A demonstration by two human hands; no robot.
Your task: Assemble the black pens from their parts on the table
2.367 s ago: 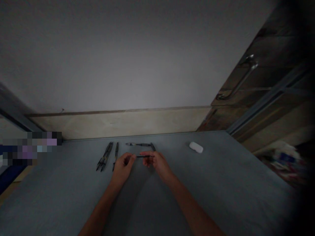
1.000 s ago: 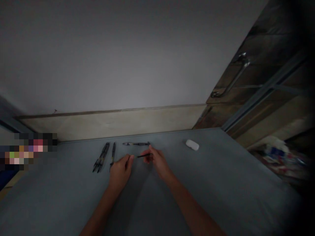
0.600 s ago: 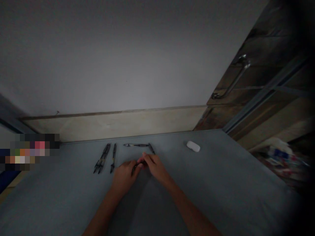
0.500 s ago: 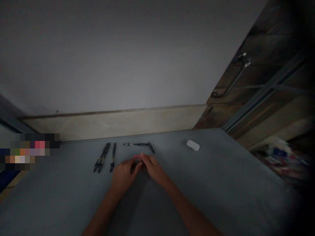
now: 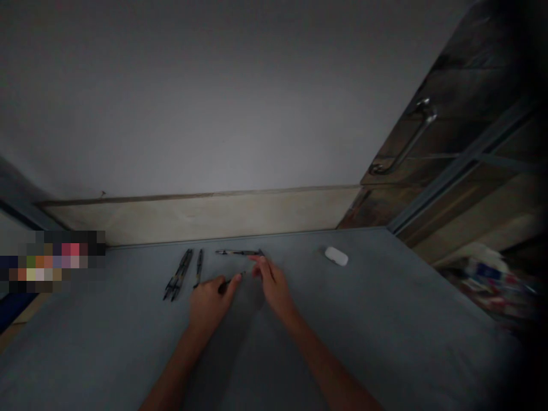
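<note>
Left hand (image 5: 209, 302) is curling closed and gripping a slim dark pen part (image 5: 228, 282) between thumb and fingers; the part is pointing toward the right hand, its thin tip showing just past the thumb. Right hand (image 5: 274, 285) is facing it across a small gap, fingers partly extended and bent inward; from where I am standing I cannot tell whether they are pinching anything.

Beyond the gap between the hands, a dark pen (image 5: 242, 252) is lying crosswise, its right end reaching close to the right fingertips. A short dark piece (image 5: 262, 252) is showing at that end, mostly hidden behind the right hand; contact with the fingers is unclear.

Just beyond the left hand, a single pen (image 5: 199, 265) is lying lengthwise, its near end partly covered by that hand. To the left of it, a group of pens (image 5: 183, 265) is resting close together, slanting.

Well to the right of the right hand, a white rounded case (image 5: 336, 256) is sitting on the grey tabletop (image 5: 363, 331).
</note>
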